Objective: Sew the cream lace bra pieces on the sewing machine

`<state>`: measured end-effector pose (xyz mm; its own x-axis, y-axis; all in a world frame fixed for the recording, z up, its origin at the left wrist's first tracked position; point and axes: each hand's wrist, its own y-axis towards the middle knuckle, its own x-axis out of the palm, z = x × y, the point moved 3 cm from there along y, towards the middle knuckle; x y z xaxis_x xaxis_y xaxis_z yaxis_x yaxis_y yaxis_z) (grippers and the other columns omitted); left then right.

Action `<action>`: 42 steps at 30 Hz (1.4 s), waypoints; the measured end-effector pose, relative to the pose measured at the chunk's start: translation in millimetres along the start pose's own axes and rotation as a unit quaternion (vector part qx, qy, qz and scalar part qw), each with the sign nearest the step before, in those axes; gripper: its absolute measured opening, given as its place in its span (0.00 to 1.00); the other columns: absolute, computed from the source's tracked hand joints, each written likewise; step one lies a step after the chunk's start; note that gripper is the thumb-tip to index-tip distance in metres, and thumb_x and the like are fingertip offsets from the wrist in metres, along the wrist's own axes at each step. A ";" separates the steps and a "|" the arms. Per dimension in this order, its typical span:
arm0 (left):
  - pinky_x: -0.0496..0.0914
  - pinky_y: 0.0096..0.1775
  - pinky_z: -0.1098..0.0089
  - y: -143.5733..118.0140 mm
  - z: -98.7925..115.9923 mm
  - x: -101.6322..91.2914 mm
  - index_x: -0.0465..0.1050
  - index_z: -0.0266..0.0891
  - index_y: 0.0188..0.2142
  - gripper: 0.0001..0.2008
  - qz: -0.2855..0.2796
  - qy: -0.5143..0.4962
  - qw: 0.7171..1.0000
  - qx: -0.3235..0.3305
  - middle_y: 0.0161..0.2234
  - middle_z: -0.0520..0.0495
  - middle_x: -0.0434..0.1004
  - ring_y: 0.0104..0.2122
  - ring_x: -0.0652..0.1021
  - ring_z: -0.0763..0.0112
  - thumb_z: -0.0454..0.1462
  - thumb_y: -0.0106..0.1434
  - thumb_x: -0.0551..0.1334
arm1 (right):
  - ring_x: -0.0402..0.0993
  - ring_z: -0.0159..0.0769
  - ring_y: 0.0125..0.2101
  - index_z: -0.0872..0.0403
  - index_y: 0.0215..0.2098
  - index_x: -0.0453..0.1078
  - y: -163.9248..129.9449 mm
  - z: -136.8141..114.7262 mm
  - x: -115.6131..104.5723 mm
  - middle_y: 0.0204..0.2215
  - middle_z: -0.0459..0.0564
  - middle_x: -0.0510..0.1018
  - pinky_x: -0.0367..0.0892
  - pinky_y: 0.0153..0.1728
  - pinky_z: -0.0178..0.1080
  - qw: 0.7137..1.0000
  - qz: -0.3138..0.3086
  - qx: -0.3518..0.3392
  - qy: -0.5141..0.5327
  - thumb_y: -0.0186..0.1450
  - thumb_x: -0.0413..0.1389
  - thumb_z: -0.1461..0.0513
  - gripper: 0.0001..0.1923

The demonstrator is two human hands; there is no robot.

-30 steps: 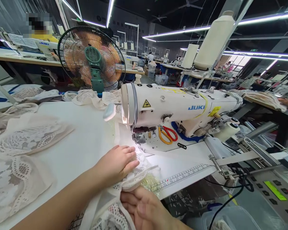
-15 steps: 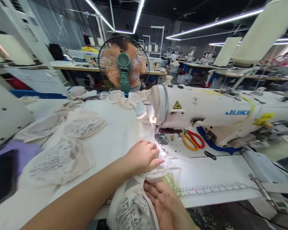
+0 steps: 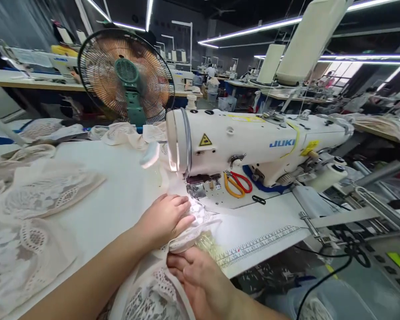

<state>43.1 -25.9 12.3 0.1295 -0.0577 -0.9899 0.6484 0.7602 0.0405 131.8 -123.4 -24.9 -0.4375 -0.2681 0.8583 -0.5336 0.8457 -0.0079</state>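
A pale lace bra (image 3: 160, 286) runs from the front edge of the table up to the needle area of a white sewing machine (image 3: 220, 142). My left hand (image 3: 168, 218) lies palm down on the lace just in front of the presser foot, fingers stretched forward and thumb apart. Nearer to me, my right hand (image 3: 203, 278) is turned partly palm up, its fingers curled under the bra's edge and closed on it; the fingertips are hidden by the fabric. The machine's lamp lights the lace by the needle. Cloth and fingers hide the stitching point.
Red and yellow scissors (image 3: 236, 184) and a small black flat piece (image 3: 259, 200) lie right of the needle. More lace pieces (image 3: 50, 186) cover the table's left side. A fan (image 3: 126, 75) stands behind. A printed ruler (image 3: 260, 244) follows the front edge, beside clear yellowish tape (image 3: 206, 244).
The camera view has turned right, so the machine, table and fan appear further left. Both hands keep nearly the same places on the lace bra.
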 end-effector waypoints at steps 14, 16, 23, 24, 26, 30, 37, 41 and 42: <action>0.68 0.39 0.60 7.7 5.3 1.0 0.68 0.31 0.49 0.21 -0.030 0.116 0.991 -0.052 0.41 0.37 0.70 0.40 0.72 0.55 0.45 0.64 0.52 | 0.72 0.40 0.37 0.60 0.41 0.71 7.1 -2.8 -1.1 0.34 0.53 0.75 0.63 0.44 0.43 1.000 -0.013 0.004 0.025 0.52 0.62 0.62 0.18; 0.68 0.37 0.63 8.3 4.7 3.1 0.68 0.30 0.49 0.22 -0.040 0.115 0.992 -0.044 0.40 0.38 0.70 0.38 0.72 0.58 0.45 0.64 0.52 | 0.72 0.40 0.37 0.60 0.41 0.71 7.2 -2.3 -1.2 0.33 0.53 0.75 0.63 0.45 0.42 1.000 -0.015 0.001 0.017 0.53 0.62 0.62 0.18; 0.67 0.36 0.67 9.6 4.7 4.0 0.67 0.32 0.49 0.23 -0.048 0.132 0.988 -0.057 0.41 0.40 0.70 0.39 0.73 0.60 0.48 0.63 0.53 | 0.72 0.40 0.39 0.60 0.42 0.72 5.8 -0.7 -1.0 0.34 0.53 0.76 0.61 0.47 0.43 1.000 0.002 -0.003 0.009 0.53 0.60 0.64 0.18; 0.67 0.36 0.66 9.8 5.3 3.5 0.67 0.30 0.49 0.24 -0.047 0.134 0.988 -0.058 0.41 0.39 0.70 0.38 0.73 0.59 0.47 0.63 0.54 | 0.72 0.40 0.40 0.60 0.42 0.72 6.1 -0.9 -0.9 0.34 0.53 0.76 0.61 0.47 0.43 1.000 0.006 -0.007 0.010 0.53 0.61 0.64 0.18; 0.68 0.36 0.64 10.1 6.0 2.8 0.66 0.28 0.50 0.25 -0.042 0.139 0.988 -0.058 0.40 0.38 0.71 0.38 0.73 0.57 0.47 0.62 0.55 | 0.72 0.41 0.41 0.59 0.41 0.72 7.3 -0.6 -0.4 0.35 0.54 0.76 0.60 0.48 0.43 1.000 0.014 -0.015 0.006 0.52 0.61 0.64 0.18; 0.69 0.36 0.62 9.4 4.6 3.0 0.66 0.25 0.50 0.26 -0.030 0.142 0.988 -0.058 0.39 0.36 0.71 0.38 0.73 0.55 0.46 0.62 0.55 | 0.70 0.43 0.45 0.59 0.41 0.72 7.7 3.6 -1.9 0.37 0.54 0.76 0.57 0.51 0.44 0.999 0.041 -0.014 -0.017 0.49 0.64 0.61 0.21; 0.70 0.41 0.63 0.9 -3.6 2.0 0.64 0.30 0.53 0.27 -0.013 0.104 0.994 -0.041 0.49 0.34 0.69 0.46 0.71 0.54 0.46 0.59 0.59 | 0.70 0.39 0.42 0.55 0.48 0.68 -11.2 -39.2 -10.1 0.41 0.53 0.75 0.65 0.42 0.42 0.894 0.023 0.027 -0.447 0.57 0.57 0.58 0.21; 0.70 0.41 0.63 -4.9 -7.6 0.1 0.64 0.34 0.53 0.26 -0.011 0.077 0.997 -0.027 0.48 0.36 0.69 0.46 0.72 0.54 0.46 0.59 0.59 | 0.66 0.44 0.44 0.55 0.48 0.69 -2.5 -91.0 -17.6 0.44 0.57 0.73 0.62 0.46 0.48 0.589 0.053 -0.162 -0.790 0.58 0.53 0.66 0.18; 0.70 0.41 0.62 -5.9 -8.3 0.2 0.64 0.34 0.53 0.26 -0.009 0.074 0.997 -0.026 0.48 0.36 0.69 0.46 0.72 0.54 0.46 0.59 0.59 | 0.64 0.46 0.46 0.55 0.49 0.68 3.2 -97.3 -21.2 0.46 0.58 0.71 0.62 0.47 0.49 0.512 0.047 -0.192 -0.836 0.57 0.53 0.67 0.20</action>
<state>33.1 -25.0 10.7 0.0036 0.0204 -0.9998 0.6094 0.7926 0.0184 209.8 -70.1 6.8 -0.6276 0.0323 -0.7779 -0.4124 0.8337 0.3673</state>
